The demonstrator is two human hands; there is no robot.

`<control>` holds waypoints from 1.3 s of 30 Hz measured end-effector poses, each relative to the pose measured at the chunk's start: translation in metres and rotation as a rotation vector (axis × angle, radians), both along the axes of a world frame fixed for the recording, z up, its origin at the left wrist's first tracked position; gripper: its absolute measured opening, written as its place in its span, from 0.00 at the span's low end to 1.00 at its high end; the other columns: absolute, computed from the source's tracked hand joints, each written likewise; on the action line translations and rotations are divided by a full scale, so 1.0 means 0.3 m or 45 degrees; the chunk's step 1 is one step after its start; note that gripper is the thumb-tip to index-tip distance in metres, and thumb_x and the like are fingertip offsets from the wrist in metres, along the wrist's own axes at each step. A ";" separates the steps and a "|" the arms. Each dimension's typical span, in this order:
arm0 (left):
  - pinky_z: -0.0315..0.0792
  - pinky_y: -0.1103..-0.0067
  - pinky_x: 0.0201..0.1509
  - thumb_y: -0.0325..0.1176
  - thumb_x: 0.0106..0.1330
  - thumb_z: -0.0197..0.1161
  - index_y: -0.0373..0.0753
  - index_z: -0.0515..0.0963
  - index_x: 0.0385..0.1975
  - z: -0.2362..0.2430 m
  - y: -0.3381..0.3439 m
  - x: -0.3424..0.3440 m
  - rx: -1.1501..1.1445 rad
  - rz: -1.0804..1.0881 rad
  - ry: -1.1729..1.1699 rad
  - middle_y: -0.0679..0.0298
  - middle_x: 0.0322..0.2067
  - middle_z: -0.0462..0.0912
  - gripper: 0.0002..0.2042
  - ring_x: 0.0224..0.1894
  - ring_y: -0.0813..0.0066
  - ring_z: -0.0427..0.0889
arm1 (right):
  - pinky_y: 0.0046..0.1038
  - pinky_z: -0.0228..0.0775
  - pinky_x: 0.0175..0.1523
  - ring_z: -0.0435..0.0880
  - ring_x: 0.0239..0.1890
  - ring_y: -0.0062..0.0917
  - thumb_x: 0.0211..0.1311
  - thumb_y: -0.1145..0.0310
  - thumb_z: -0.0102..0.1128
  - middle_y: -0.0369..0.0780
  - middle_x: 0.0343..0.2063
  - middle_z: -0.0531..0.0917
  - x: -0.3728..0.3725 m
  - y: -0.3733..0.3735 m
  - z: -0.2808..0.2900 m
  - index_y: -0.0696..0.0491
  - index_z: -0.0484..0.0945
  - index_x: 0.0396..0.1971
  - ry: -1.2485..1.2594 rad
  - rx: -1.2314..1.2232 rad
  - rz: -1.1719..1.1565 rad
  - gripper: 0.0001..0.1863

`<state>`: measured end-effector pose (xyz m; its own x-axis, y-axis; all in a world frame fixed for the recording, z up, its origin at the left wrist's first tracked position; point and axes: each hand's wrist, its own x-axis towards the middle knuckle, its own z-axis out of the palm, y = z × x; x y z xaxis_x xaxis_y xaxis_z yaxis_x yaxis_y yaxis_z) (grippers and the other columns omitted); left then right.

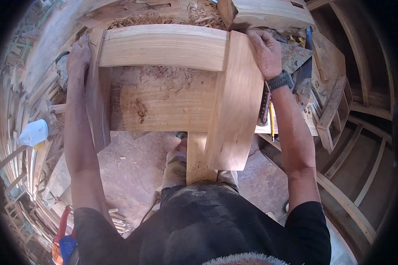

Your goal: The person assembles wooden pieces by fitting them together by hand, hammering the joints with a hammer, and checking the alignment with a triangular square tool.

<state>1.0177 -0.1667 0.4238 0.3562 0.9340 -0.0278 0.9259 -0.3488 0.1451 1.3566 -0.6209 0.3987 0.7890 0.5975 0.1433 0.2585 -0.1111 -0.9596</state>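
Observation:
A wooden frame stands in front of me, made of a slightly curved crosspiece (163, 46) between two wide boards. My left hand (78, 57) is closed on the far end of the left board (99, 106), whose face is turned mostly edge-on to me. At the far end of the right board (236, 101), my right hand (267, 51) presses with bent fingers along its outer edge. The crosspiece meets both boards near their far ends. Under the frame lies a broad plank (163, 108) with wood shavings on it. A narrower board (197, 154) runs from there toward my body.
A pencil (272, 123) and a dark-handled tool (264, 106) lie beside my right forearm. Behind the frame sits a thick timber block (269, 13) near shavings (203, 15). A white jug (34, 132) stands at left among stacked wood strips. Wooden framework (336, 115) rises at right.

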 end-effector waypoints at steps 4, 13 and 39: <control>0.64 0.54 0.74 0.68 0.77 0.35 0.34 0.71 0.69 0.027 -0.022 0.002 0.038 0.058 -0.021 0.37 0.66 0.74 0.41 0.70 0.38 0.72 | 0.22 0.67 0.37 0.72 0.31 0.12 0.72 0.57 0.69 0.28 0.25 0.80 0.026 0.018 0.014 0.58 0.85 0.29 0.141 -0.086 0.104 0.19; 0.65 0.56 0.73 0.66 0.77 0.36 0.35 0.76 0.66 -0.002 0.072 -0.054 0.039 0.025 0.060 0.42 0.66 0.76 0.40 0.71 0.40 0.72 | 0.20 0.64 0.33 0.69 0.27 0.10 0.71 0.57 0.70 0.25 0.23 0.78 0.018 0.028 -0.021 0.57 0.85 0.26 0.168 -0.012 0.109 0.19; 0.74 0.68 0.67 0.35 0.78 0.59 0.30 0.82 0.56 0.043 -0.281 0.019 0.160 -0.395 -1.483 0.54 0.53 0.88 0.16 0.58 0.64 0.83 | 0.39 0.76 0.60 0.87 0.53 0.45 0.71 0.58 0.62 0.50 0.54 0.86 0.250 -1.053 0.245 0.55 0.85 0.54 -0.772 -1.069 -0.805 0.20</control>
